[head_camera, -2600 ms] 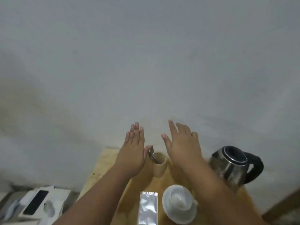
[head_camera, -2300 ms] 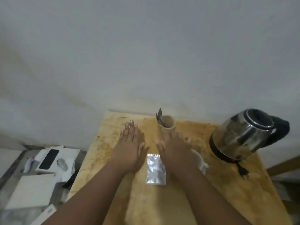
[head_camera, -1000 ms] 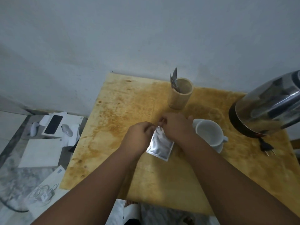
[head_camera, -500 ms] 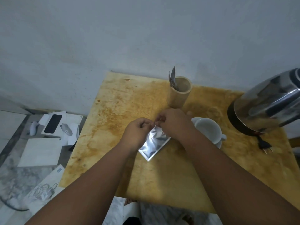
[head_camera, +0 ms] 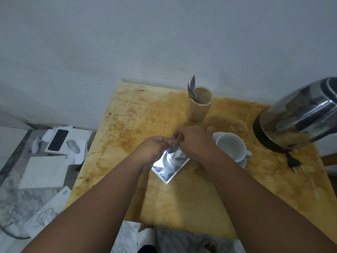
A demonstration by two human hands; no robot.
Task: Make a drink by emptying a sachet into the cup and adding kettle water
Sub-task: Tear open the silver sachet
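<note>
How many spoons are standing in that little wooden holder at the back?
2, by their bowls: both spoons poke up at the left rim of the wooden holder, close together and overlapping. Others could sit hidden deeper inside.

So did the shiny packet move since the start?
Yes. The silver sachet lay flat beside the cup; now both hands pinch its top, lifting and tilting it.

Both forearms are bare up to the near edge of the view; no sleeve is visible on them. The left hand (head_camera: 152,149) and the right hand (head_camera: 196,141) are also bare, with no glove. No ring, watch or bracelet shows on the visible parts. The fingernails look short, but they are small and blurred.
</note>
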